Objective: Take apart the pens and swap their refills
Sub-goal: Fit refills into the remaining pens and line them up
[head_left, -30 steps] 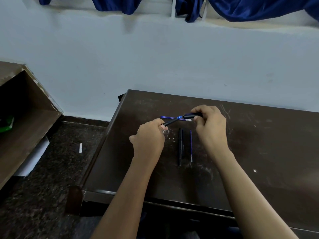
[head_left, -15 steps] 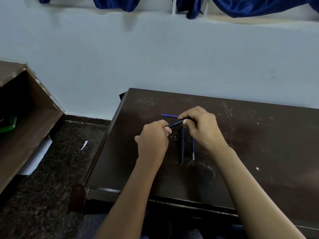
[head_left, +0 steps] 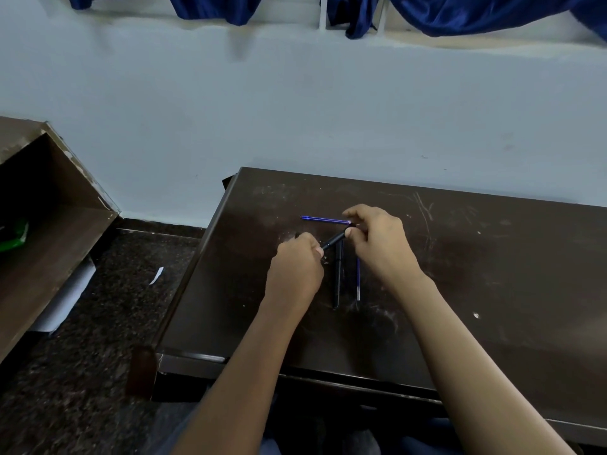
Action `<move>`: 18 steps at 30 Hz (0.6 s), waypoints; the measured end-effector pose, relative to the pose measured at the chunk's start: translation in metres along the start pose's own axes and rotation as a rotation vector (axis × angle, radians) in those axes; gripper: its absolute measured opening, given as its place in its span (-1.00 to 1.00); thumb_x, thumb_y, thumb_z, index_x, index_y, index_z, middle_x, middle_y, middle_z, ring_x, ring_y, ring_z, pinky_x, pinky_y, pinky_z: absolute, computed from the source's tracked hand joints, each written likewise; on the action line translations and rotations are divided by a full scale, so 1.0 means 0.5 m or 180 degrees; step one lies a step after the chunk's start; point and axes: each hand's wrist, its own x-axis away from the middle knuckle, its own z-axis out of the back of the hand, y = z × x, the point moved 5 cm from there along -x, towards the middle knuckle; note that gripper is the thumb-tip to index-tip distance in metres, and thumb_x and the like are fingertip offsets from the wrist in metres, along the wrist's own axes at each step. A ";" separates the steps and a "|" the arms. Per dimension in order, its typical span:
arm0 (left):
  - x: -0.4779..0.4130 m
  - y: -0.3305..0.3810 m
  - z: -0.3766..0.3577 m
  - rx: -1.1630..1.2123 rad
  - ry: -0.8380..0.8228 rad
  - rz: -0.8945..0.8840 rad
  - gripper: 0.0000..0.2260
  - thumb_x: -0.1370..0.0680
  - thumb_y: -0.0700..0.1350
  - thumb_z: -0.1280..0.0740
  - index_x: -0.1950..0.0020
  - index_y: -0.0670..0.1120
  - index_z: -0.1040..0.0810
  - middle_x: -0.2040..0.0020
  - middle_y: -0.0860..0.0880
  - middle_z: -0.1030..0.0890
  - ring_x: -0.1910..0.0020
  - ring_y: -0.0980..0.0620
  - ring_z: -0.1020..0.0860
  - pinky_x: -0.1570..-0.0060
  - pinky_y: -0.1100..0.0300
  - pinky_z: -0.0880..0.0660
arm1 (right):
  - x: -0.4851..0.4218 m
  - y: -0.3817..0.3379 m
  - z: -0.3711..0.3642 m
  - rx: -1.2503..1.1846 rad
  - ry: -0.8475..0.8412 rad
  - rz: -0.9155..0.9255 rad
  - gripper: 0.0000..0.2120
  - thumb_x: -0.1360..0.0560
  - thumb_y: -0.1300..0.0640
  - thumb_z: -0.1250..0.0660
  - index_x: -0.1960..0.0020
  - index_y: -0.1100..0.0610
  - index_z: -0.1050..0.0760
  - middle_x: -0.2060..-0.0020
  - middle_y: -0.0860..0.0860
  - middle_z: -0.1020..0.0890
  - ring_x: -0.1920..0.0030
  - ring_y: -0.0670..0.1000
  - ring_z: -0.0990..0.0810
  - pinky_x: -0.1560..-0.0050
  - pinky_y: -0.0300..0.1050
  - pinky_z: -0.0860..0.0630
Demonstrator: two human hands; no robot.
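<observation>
Your left hand (head_left: 295,267) is curled tight round the lower end of a black pen (head_left: 335,240); your right hand (head_left: 381,244) pinches the upper end between thumb and fingertips, the other fingers loosely bent; the black pen slants up towards the right, held between both hands just over the far tip of the second pen (head_left: 337,280). The second pen lies flat on the dark table (head_left: 492,257), lengthwise away from you; your left hand sits just left of it and your right hand just right of its far end. One blue refill (head_left: 358,277) lies just right of the second pen, parallel to it, its far end hidden under your right hand; the other refill (head_left: 323,220) lies crosswise beyond the second pen's far tip, its right end by your right fingertips; whether they touch it, I cannot tell.
</observation>
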 end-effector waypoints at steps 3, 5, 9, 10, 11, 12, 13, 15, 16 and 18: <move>0.004 -0.001 -0.001 0.0052 0.0247 -0.0023 -0.76 -0.60 -0.12 -0.21 -0.23 -0.12 -0.53 -0.09 -0.09 -0.53 0.28 0.18 -0.38 0.26 0.35 -0.35 | 0.003 0.014 0.010 0.0052 0.0024 -0.0313 -0.67 -0.53 0.29 -0.25 -0.28 0.16 -0.46 -0.20 0.16 -0.51 -0.16 0.14 -0.53 -0.19 0.04 -0.50; 0.005 -0.003 -0.001 0.0125 0.0421 0.0083 -0.78 -0.60 -0.11 -0.20 -0.17 -0.14 -0.56 0.11 0.00 -0.52 0.40 0.19 -0.34 0.45 0.37 -0.26 | 0.008 0.025 0.004 0.0157 -0.0144 -0.0531 -0.66 -0.54 0.30 -0.23 -0.30 0.19 -0.43 -0.21 0.17 -0.49 -0.15 0.16 -0.53 -0.17 0.05 -0.50; -0.011 0.016 -0.015 -0.0068 0.0436 0.0377 -0.77 -0.61 -0.08 -0.18 -0.15 -0.11 -0.56 0.10 -0.01 -0.51 0.34 0.13 -0.34 0.28 0.26 -0.31 | 0.024 0.047 -0.028 0.0370 -0.0686 -0.1021 -0.67 -0.50 0.33 -0.24 -0.26 0.24 -0.44 -0.13 0.21 -0.54 -0.06 0.19 -0.59 -0.08 0.05 -0.57; -0.016 0.019 -0.023 -0.0149 0.0406 0.0407 -0.77 -0.61 -0.09 -0.17 -0.14 -0.12 -0.56 0.04 -0.05 -0.55 0.27 0.08 -0.38 0.22 0.23 -0.33 | 0.030 0.049 -0.037 0.0412 -0.0830 -0.1071 -0.68 -0.50 0.33 -0.23 -0.25 0.25 -0.45 -0.12 0.21 -0.55 -0.06 0.20 -0.60 -0.07 0.06 -0.58; -0.021 0.020 -0.032 -0.0197 0.0388 0.0427 -0.77 -0.61 -0.10 -0.17 -0.12 -0.14 -0.57 -0.01 -0.09 -0.57 0.22 0.02 -0.43 0.19 0.20 -0.34 | 0.035 0.049 -0.048 0.0475 -0.0971 -0.1054 -0.68 -0.49 0.33 -0.23 -0.24 0.26 -0.46 -0.12 0.21 -0.56 -0.07 0.21 -0.60 -0.08 0.05 -0.58; -0.027 0.018 -0.043 -0.0220 0.0374 0.0432 -0.77 -0.61 -0.11 -0.16 -0.09 -0.17 -0.57 -0.04 -0.13 -0.58 0.15 -0.04 -0.49 0.18 0.19 -0.35 | 0.040 0.048 -0.059 0.0569 -0.1090 -0.1004 -0.69 -0.49 0.33 -0.22 -0.23 0.27 -0.46 -0.13 0.22 -0.56 -0.08 0.22 -0.60 -0.08 0.03 -0.57; -0.032 0.014 -0.055 -0.0236 0.0356 0.0429 -0.77 -0.61 -0.12 -0.16 -0.08 -0.20 -0.56 -0.06 -0.15 -0.58 0.07 -0.10 -0.56 0.17 0.16 -0.36 | 0.043 0.048 -0.069 0.0660 -0.1170 -0.0956 -0.70 -0.48 0.34 -0.21 -0.21 0.28 -0.46 -0.13 0.23 -0.56 -0.10 0.22 -0.59 -0.07 0.00 -0.57; -0.039 0.004 -0.072 -0.0273 0.0330 0.0411 -0.77 -0.61 -0.12 -0.18 -0.08 -0.23 -0.55 -0.07 -0.18 -0.57 -0.06 -0.16 -0.59 0.13 0.11 -0.42 | 0.048 0.049 -0.089 0.0726 -0.1261 -0.0916 -0.73 -0.48 0.33 -0.21 -0.18 0.29 -0.46 -0.12 0.24 -0.57 -0.09 0.23 -0.59 -0.04 0.00 -0.54; -0.044 0.000 -0.079 -0.0295 0.0332 0.0384 -0.76 -0.60 -0.11 -0.19 -0.10 -0.23 -0.56 -0.09 -0.19 -0.56 -0.08 -0.19 -0.58 0.08 0.08 -0.47 | 0.049 0.049 -0.099 0.0730 -0.1287 -0.0899 -0.74 -0.49 0.32 -0.21 -0.18 0.29 -0.45 -0.12 0.24 -0.56 -0.09 0.24 -0.58 -0.04 0.00 -0.54; -0.053 -0.004 -0.091 -0.0337 0.0336 0.0320 -0.75 -0.60 -0.10 -0.21 -0.11 -0.23 -0.57 -0.10 -0.21 -0.57 -0.09 -0.21 -0.58 0.01 0.02 -0.50 | 0.053 0.046 -0.114 0.0750 -0.1289 -0.0860 -0.73 -0.51 0.31 -0.21 -0.20 0.29 -0.42 -0.14 0.23 -0.53 -0.10 0.22 -0.57 -0.04 0.01 -0.53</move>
